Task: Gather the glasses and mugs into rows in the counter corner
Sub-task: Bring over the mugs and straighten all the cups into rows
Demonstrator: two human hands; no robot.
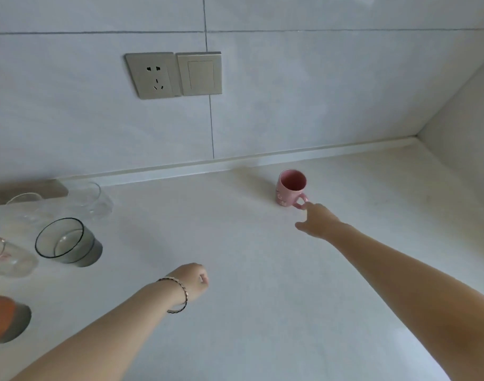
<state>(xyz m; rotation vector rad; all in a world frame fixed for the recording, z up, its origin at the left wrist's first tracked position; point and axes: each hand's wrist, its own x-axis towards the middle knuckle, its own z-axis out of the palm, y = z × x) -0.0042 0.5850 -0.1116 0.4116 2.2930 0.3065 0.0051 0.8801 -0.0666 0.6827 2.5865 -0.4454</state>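
Note:
A pink mug (290, 188) stands upright near the back wall, right of centre. My right hand (316, 221) reaches toward it with fingers extended, a fingertip at the mug's handle and nothing held. My left hand (194, 280), with a bracelet at the wrist, hovers over the counter with its fingers curled, holding nothing. At the left stand a smoky grey glass (67, 242), a clear glass (91, 200), another clear glass (25, 204), a clear glass with red print (7, 258) and an orange and grey cup (6, 318).
The white counter (249, 284) meets tiled walls in a corner (416, 137) at the right rear. A socket and switch plate (174, 74) is on the back wall. A brownish flat object (26, 189) lies against the wall at the left.

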